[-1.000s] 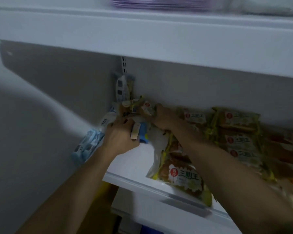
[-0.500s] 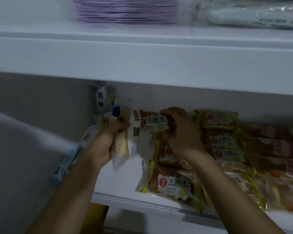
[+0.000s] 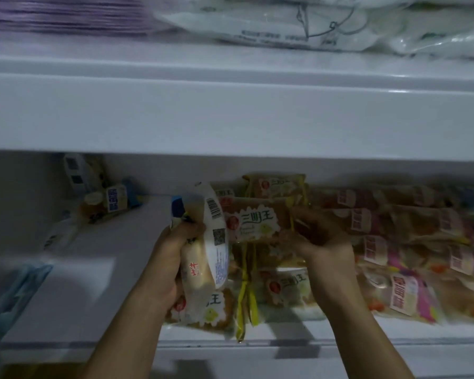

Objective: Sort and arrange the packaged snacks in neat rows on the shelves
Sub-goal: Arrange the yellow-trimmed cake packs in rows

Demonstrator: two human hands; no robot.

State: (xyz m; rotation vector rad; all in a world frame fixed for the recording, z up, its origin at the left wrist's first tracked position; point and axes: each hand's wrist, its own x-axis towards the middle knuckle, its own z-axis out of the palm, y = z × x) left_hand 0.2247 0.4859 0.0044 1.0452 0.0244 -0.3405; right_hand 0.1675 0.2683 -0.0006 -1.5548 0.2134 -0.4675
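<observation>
**Colours on the snack shelves**

The shelf (image 3: 74, 291) is plain white. The packet in the left hand (image 3: 203, 242) is white with a blue top corner, red characters and a black barcode. The packet in the right hand (image 3: 253, 221) is golden brown, with a scalloped white label, green characters and a red round mark (yellow along its edges). The packets at right (image 3: 405, 291) show pink bands and white labels. Above lie a purple striped stack (image 3: 66, 15) and clear whitish bags (image 3: 298, 20).
</observation>
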